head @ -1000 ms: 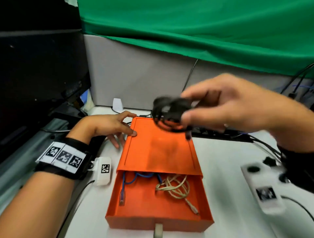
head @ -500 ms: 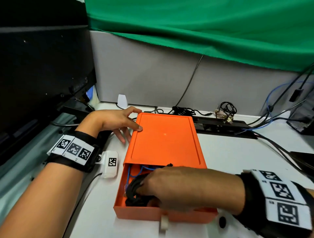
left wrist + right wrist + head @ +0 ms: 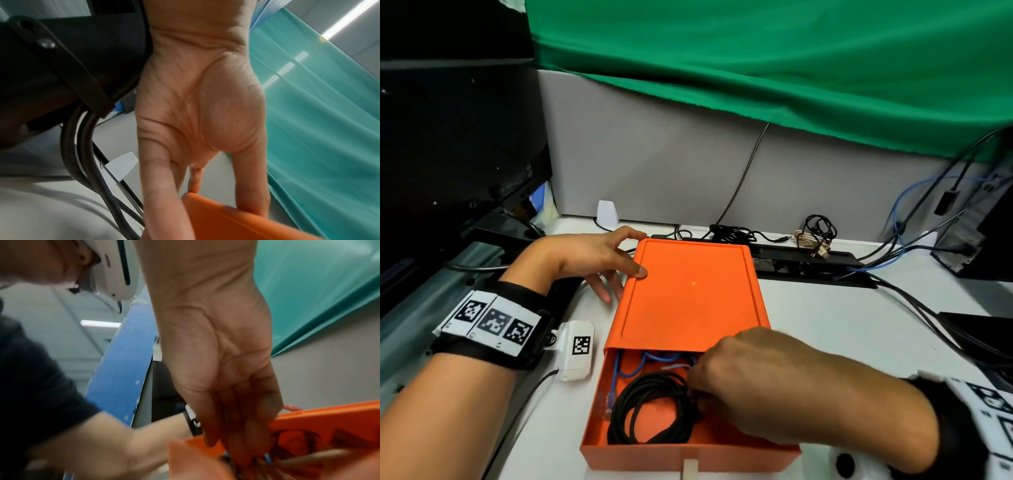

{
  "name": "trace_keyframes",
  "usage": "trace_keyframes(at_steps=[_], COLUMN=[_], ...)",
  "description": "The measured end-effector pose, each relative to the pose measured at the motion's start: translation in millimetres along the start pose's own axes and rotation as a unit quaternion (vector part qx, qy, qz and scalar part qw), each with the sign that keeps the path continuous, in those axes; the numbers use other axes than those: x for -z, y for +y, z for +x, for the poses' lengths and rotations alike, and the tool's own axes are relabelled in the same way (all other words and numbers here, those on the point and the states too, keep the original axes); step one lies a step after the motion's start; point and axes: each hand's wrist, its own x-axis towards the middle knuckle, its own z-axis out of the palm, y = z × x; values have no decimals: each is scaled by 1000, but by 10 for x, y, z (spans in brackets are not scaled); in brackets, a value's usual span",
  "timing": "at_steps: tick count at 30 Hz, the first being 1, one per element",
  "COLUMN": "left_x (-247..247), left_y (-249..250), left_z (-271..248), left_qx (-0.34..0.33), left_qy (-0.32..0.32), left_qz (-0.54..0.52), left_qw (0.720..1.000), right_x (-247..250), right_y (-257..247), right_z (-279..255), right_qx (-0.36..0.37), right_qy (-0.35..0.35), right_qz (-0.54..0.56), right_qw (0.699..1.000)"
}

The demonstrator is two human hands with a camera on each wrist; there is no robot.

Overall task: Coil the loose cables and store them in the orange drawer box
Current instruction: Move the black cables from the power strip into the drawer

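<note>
- The coiled black cable (image 3: 650,407) lies in the pulled-out drawer (image 3: 688,457) of the orange drawer box (image 3: 691,291), filling its left and middle part, loops spread flat on the drawer floor.
- A blue cable (image 3: 616,377) lies in the same drawer, along the left wall and back under the box's sleeve, partly under the black coil.
- The right hand (image 3: 750,380) reaches into the drawer from the right, its back toward the head camera, fingers pointing down at the right edge of the black coil and touching it; whether they pinch the cable or only press it I cannot tell, since the fingertips are hidden behind the hand and the right wrist view is blurred.
- The left hand (image 3: 592,260) rests at the far left corner of the box, thumb on the lid, other fingers straight down along the left side wall; it is open, bracing the box rather than gripping it.
- The box stands on the white surface (image 3: 842,322), drawer toward the person.
- Behind it, near the grey partition, more loose cables (image 3: 815,233) lie tangled by a black power strip (image 3: 808,265).
</note>
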Motion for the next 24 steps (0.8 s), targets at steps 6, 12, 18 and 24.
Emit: trace_keyframes(at_steps=[6,12,18,24], left_x=[-14,-20,6,22], left_y=[5,21,22,22], left_z=[-1,-28,0,19], left_qx=[-8,-9,-10,-7], left_qy=[6,4,-4,-14], left_qz=[2,6,11,15], left_qw=[1000,1000,1000,1000], right_x=[490,470,82,-21], right_y=[686,2327,2703,2803], right_z=[-43,845,1500,1623], right_qx=[-48,-292,-284,-268], right_qy=[127,204,36,42], right_qz=[145,118,138,105], right_qw=[980,927,948,957])
